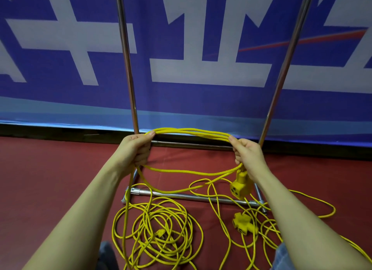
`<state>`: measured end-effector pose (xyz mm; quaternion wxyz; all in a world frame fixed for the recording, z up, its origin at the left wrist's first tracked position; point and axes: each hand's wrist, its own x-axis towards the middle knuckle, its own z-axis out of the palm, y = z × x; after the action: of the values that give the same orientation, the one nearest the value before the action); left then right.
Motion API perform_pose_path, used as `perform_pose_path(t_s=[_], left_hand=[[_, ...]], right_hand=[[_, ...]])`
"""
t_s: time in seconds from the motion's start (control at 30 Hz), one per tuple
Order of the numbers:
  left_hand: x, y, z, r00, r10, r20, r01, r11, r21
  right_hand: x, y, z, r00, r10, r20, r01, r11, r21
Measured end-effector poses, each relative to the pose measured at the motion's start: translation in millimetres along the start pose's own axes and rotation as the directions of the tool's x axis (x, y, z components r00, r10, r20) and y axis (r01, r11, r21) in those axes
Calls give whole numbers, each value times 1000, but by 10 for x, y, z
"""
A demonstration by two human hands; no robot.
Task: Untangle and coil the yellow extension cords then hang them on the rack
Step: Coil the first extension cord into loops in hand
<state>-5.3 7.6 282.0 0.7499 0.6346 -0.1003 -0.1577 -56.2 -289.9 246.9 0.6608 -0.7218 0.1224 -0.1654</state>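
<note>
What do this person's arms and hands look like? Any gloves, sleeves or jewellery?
Both arms are bare to the picture's edge: no sleeves show. The left hand and right hand wear no gloves, and no rings, watch or bracelet can be seen. Blue denim shows at the bottom edge, likely jeans.

Indoor hall or event venue, viewed at floor level. A large blue printed banner (201, 100) with oversized white characters covers the wall; dark red carpet-like flooring (50, 179) runs to its lower edge. A chrome tubular garment rack (128, 68) stands on the floor before the banner.
</note>
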Motion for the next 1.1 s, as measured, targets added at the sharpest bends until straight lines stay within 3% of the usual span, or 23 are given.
perform_pose_path(t_s=[0.17, 0.27, 0.4, 0.5, 0.6, 0.77, 0.97, 1.1], left_hand=[[14, 139, 207, 991, 17, 133, 25, 952, -306], [53, 178, 335, 983, 38, 179, 48, 892, -450], [142, 35, 452, 983, -19, 181, 92, 910, -404], [206, -86, 529, 986, -60, 155, 118, 908, -401], [263, -113, 539, 993, -58, 103, 104, 843, -528], [325, -106, 468, 995, 24, -96, -74, 825, -560], [384, -73, 325, 981, 94, -172, -174, 821, -544], [396, -75, 316, 980, 114, -165, -186, 827, -531]], right_hand=[[-24, 139, 180, 999, -31, 43, 38, 982, -184], [-6, 145, 285, 994, -37, 104, 58, 976, -209], [12, 127, 345, 993, -76, 85, 92, 974, -209], [-94, 58, 435, 973, -137, 186, 178, 958, -223], [-238, -52, 599, 909, -83, 408, 151, 979, -136], [-429, -121, 896, 700, 27, 714, 105, 984, -141], [-499, -113, 988, 587, 113, 801, -49, 993, -105], [-515, -118, 971, 564, 125, 817, 11, 987, -159]])
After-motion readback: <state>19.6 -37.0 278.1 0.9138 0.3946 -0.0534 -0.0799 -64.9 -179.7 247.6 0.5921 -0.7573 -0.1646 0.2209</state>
